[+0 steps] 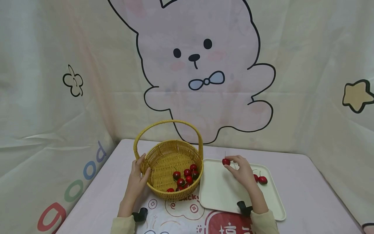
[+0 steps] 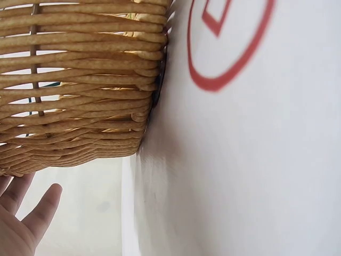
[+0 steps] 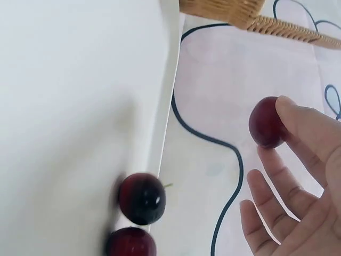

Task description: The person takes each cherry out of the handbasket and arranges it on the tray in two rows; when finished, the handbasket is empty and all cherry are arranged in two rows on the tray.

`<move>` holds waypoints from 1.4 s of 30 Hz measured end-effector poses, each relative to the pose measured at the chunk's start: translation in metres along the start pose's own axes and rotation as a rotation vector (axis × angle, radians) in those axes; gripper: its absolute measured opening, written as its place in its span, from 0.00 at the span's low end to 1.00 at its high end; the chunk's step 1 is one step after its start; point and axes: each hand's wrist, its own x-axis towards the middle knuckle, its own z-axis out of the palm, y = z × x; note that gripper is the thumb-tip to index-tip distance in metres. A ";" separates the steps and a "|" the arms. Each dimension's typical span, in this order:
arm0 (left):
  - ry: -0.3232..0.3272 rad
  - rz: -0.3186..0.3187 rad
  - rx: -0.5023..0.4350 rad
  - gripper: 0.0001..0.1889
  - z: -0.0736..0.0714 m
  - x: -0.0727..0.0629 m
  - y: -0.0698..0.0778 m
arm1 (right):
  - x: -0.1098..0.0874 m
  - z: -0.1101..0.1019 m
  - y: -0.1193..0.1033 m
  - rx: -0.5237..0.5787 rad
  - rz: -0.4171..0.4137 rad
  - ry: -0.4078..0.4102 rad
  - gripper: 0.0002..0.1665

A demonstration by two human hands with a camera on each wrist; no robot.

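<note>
A yellow woven basket (image 1: 159,167) with a tall arched handle holds several dark red cherries (image 1: 180,182), gathered toward its right side. My left hand (image 1: 136,182) grips the basket's left rim, thumb over the inside and fingers along the outer side. The left wrist view shows the basket's woven wall (image 2: 80,80) close up, with some fingers at its rim. Above the far edge of a cream tray (image 1: 217,191), my right hand (image 1: 242,169) pinches one cherry (image 3: 266,122) between thumb and fingertips. More cherries (image 1: 263,180) lie at the tray's right side, partly hidden by that hand.
The tray stands right beside the basket on a pale table cover (image 1: 295,182) with printed drawings and red lettering near the front. Behind the table hangs a curtain (image 1: 228,107) with a large cartoon animal. Black wrist bands (image 1: 140,215) sit on both wrists.
</note>
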 end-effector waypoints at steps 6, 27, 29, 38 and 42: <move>0.002 0.008 -0.003 0.35 0.001 0.001 0.000 | 0.000 -0.003 0.014 -0.024 0.051 -0.055 0.20; -0.011 -0.014 0.014 0.35 0.002 0.001 0.000 | -0.007 0.002 0.036 -0.130 0.062 -0.143 0.17; -0.011 -0.015 0.015 0.35 0.001 0.000 0.000 | -0.007 0.002 0.036 -0.133 0.063 -0.153 0.17; -0.013 -0.010 0.007 0.35 0.000 0.000 0.000 | -0.010 0.002 0.034 -0.155 0.081 -0.173 0.15; -0.017 -0.013 0.007 0.35 -0.001 0.000 0.001 | -0.010 0.002 0.034 -0.163 0.102 -0.186 0.15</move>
